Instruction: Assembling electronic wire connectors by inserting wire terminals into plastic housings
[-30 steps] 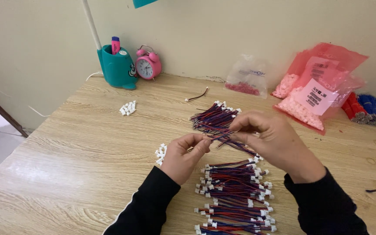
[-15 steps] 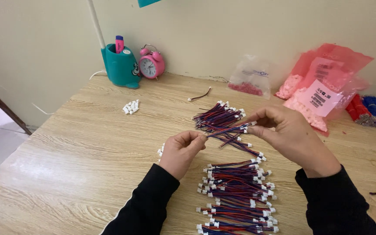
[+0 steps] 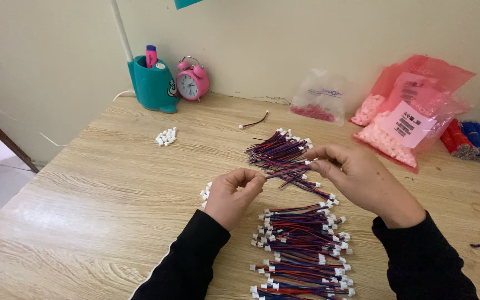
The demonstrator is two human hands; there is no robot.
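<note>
Head view, looking down on a wooden surface (image 3: pixel 101 183): one red-and-blue wire (image 3: pixel 287 173) stretched between both hands, held just above the wood. Left hand (image 3: pixel 234 194) pinching the wire's near-left end, thumb and forefinger closed together on it; right hand (image 3: pixel 356 178) pinching the other end, fingertips (image 3: pixel 315 165) likewise clamped on it, remaining fingers loosely curled. Long axis of the wire running from lower left to upper right, almost level, rising slightly toward the right hand. Neither grip free, each already closed on the same wire, so no hand nearer than the other. Just beyond the wire, toward the far edge, a loose fan of wires (image 3: pixel 276 153) with white plugs, lying under and beside the right hand's fingertips. Toward the near edge, between the two black sleeves, a stacked pile of finished wires (image 3: pixel 304 250) laid crosswise, white connectors at both ends. Small heap of white connectors (image 3: pixel 205 191) touching or just beside the left hand, partly hidden by it; another heap (image 3: pixel 166 136) well apart, toward the far left corner. Along the far edge, teal pen holder (image 3: pixel 152 86), pink alarm clock (image 3: pixel 191 82), clear bag (image 3: pixel 320 100) and pink bags (image 3: pixel 412 119) of small parts.
</note>
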